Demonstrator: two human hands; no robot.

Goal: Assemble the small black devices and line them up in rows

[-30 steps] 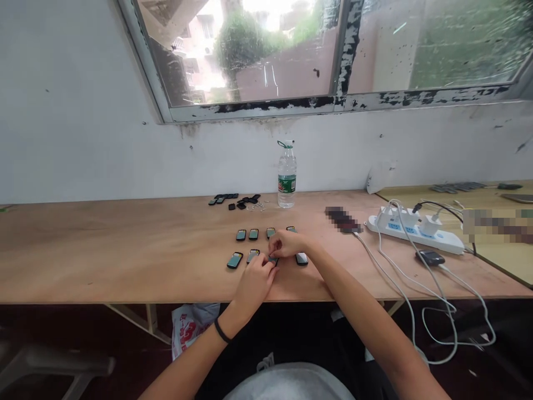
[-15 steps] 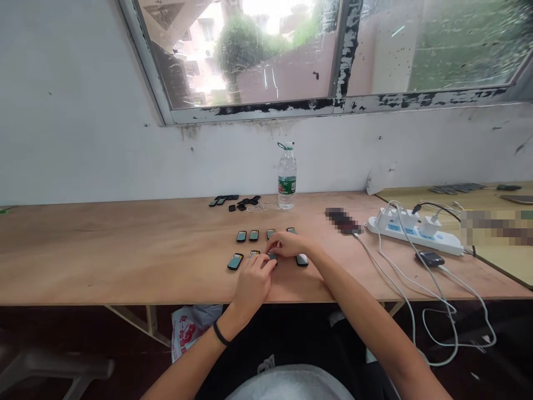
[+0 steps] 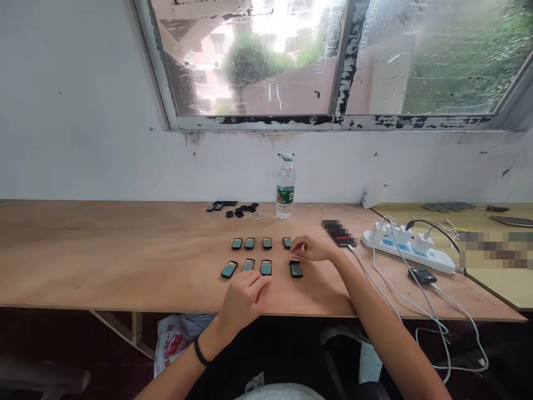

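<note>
Two rows of small black devices with grey-green screens lie on the table (image 3: 125,250). My left hand (image 3: 244,297) is by the front row, palm down, its thumb apart from its loosely bent fingers. It partly covers the lower end of one device (image 3: 248,265); a neighbouring device (image 3: 266,268) lies just beyond the thumb. My right hand (image 3: 311,248) is curled, with thumb and forefinger close together; anything between them is too small to make out. Its fingertips are beside the back-right device (image 3: 287,243) and above the front-right device (image 3: 296,269), whose screen looks darker.
Farther back lie a pile of black parts (image 3: 246,209) and small pale bits (image 3: 255,214). A water bottle (image 3: 285,191) stands by the wall. On the right are a partly blurred phone (image 3: 345,240), a white power strip (image 3: 428,258), a black gadget (image 3: 422,275) and trailing cables.
My right hand has moved right, away from the device in the middle of the front row. My left hand has drawn back toward the table edge, uncovering that device. The view has shifted slightly.
</note>
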